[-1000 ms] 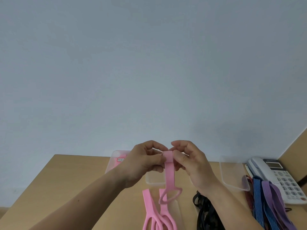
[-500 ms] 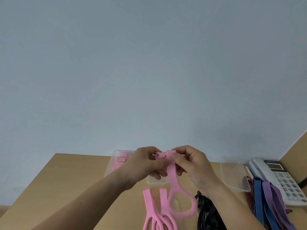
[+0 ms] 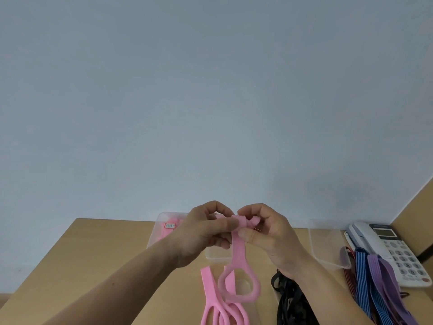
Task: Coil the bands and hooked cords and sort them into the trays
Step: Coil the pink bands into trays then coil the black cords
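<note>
Fingers [image 3: 223,225] of the left hand [image 3: 201,233] and right hand [image 3: 269,235] pinch the top of a pink band [image 3: 237,252], bunched into a small roll between them above the table [image 3: 93,254]. Its lower loop hangs free over more pink bands [image 3: 208,294] lying flat. Both hands hide much of the middle tray [image 3: 215,255]. Black cords [image 3: 290,301] lie under the right wrist. A left tray [image 3: 161,233] holds something pink; the right tray [image 3: 328,254] sits beside blue cords [image 3: 362,285], purple cords [image 3: 384,277] and a phone [image 3: 389,245].
</note>
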Tool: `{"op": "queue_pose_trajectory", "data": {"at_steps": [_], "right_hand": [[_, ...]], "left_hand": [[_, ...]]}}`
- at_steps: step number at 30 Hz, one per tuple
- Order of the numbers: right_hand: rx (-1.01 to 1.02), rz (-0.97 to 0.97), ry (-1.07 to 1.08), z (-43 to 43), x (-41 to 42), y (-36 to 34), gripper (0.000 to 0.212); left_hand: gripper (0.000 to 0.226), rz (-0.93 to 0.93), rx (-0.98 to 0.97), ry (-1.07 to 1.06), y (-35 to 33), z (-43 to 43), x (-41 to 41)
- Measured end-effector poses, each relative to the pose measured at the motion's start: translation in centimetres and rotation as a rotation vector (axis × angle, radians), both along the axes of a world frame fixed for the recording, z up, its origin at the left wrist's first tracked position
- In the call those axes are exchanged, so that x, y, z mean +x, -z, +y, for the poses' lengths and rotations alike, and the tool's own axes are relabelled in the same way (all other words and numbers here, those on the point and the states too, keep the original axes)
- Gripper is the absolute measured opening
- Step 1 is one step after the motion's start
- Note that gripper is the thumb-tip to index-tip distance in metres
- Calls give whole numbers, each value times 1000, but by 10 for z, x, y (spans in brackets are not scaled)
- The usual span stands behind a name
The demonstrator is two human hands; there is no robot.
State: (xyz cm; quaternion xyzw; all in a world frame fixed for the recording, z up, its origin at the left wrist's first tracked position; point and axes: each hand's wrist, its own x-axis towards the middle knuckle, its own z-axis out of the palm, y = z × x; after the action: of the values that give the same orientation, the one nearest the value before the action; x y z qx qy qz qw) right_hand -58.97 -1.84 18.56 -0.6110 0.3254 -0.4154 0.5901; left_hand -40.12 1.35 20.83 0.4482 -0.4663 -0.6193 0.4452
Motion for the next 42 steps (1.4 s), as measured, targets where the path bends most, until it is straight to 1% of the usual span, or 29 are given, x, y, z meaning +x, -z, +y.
{"op": "queue_pose_trajectory", "data": {"at_steps": [3, 5, 10, 13, 16, 17, 20, 22, 24, 27, 29, 31, 32, 36, 38, 42], "right_hand": [[25, -26, -13, 0, 0, 0, 29], [56, -35, -3, 1, 1, -1, 31], [89, 39, 54, 0, 2, -3, 44], [63, 72, 76, 1, 2, -4, 38], [52, 71, 91, 2, 0, -3, 30], [52, 63, 94, 3, -1, -3, 28], [57, 45, 96, 3, -2, -4, 24], [57, 53, 84, 3, -2, -4, 21], [53, 60, 81, 4, -2, -5, 21], [38, 62, 71, 5, -3, -5, 26], [25, 70, 56, 7, -3, -5, 27], [7, 84, 45, 8, -4, -3, 27], [1, 92, 43, 9, -5, -2, 27], [33, 63, 56, 10, -8, 0, 32], [53, 44, 36, 9, -9, 0, 37], [113, 25, 11, 8, -10, -2, 41]], "left_hand": [[27, 17, -50, -22, 2, 1, -1], [26, -6, -95, -39, 2, 0, -1], [31, -95, -192, -47, 5, 0, -1], [43, -108, -181, -39, 9, 0, -2], [55, -125, -119, -12, 13, -2, -2], [53, -137, -92, 14, 12, -3, -2], [31, -184, -57, 117, 12, -1, -2], [26, -203, -51, 126, 11, 0, -1], [25, -194, -31, 107, 11, 0, -1], [30, -118, 29, 115, 7, 1, -1], [26, -70, 53, 144, 5, 1, -1], [21, -68, 59, 141, 4, 3, -2], [22, -80, 57, 123, 5, 3, -3], [43, -68, 36, 53, 8, 1, -6], [48, -45, 2, 30, 8, 0, -6], [36, -55, -69, -13, 8, -3, -5]]}}
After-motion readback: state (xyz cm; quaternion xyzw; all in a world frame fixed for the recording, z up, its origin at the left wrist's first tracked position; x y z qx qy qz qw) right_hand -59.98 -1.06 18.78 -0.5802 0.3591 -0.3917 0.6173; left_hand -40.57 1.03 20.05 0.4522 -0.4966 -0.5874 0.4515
